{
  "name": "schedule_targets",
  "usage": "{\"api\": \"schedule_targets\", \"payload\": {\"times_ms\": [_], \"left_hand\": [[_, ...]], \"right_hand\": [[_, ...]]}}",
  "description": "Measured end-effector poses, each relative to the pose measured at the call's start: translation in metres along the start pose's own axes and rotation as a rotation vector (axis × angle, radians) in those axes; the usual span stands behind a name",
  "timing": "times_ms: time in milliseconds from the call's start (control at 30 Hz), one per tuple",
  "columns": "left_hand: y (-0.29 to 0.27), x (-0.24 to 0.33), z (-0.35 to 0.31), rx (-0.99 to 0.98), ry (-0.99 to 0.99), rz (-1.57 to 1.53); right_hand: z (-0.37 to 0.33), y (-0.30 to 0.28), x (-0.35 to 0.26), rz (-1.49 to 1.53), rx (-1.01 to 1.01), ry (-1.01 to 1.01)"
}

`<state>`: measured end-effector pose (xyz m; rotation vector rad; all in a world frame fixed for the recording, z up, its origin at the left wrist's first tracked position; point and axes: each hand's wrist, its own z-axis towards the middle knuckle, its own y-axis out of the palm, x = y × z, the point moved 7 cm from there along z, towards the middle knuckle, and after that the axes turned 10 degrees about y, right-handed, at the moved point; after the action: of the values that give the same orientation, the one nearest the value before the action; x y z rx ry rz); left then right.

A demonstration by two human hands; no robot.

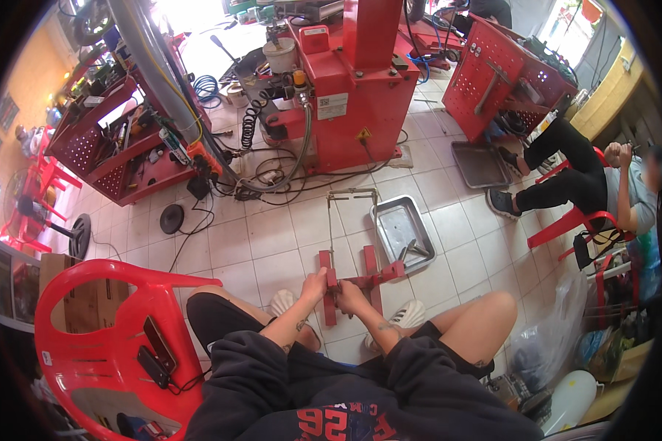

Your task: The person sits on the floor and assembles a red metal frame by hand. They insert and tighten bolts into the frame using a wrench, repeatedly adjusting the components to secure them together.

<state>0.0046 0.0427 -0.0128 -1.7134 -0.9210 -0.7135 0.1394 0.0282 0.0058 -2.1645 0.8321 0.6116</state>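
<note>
Between my feet stands a red metal frame (370, 259) made of square bars, with a thin metal rod assembly (331, 228) reaching away from its far side. My left hand (315, 285) is closed around the frame's left upright part. Just to its right, my right hand (353, 298) is closed at the middle of the same frame, and its fingers are partly hidden. A shallow grey metal tray (396, 220) lies on the floor beyond the frame to the right. In its near end rests a metal tool (417, 248) whose kind I cannot make out.
On my left is a red plastic chair (73, 353) with a phone (160, 344) and a dark device on it. Ahead stands a big red machine (371, 110) with hoses and cables. A red tool cart (125, 176) is at the far left. To the right a person (629, 184) sits near another tray (478, 165).
</note>
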Motion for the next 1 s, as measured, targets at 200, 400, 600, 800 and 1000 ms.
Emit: {"api": "schedule_targets", "payload": {"times_ms": [200, 400, 600, 800, 1000], "left_hand": [[-0.001, 0.001, -0.001, 0.019, -0.080, -0.104], [-0.001, -0.011, 0.001, 0.038, -0.140, -0.126], [-0.003, 0.012, -0.004, 0.001, 0.124, 0.114], [0.001, 0.009, 0.000, -0.020, 0.118, 0.118], [-0.002, -0.001, 0.002, -0.026, 0.050, 0.127]], "right_hand": [[0.001, -0.008, -0.009, -0.022, -0.210, 0.071], [-0.013, -0.001, -0.032, -0.129, -0.277, 0.044], [-0.017, 0.009, -0.017, -0.297, -0.005, -0.029], [-0.035, 0.029, 0.010, -0.222, 0.304, -0.274], [-0.023, 0.007, 0.017, -0.003, 0.312, -0.231]]}}
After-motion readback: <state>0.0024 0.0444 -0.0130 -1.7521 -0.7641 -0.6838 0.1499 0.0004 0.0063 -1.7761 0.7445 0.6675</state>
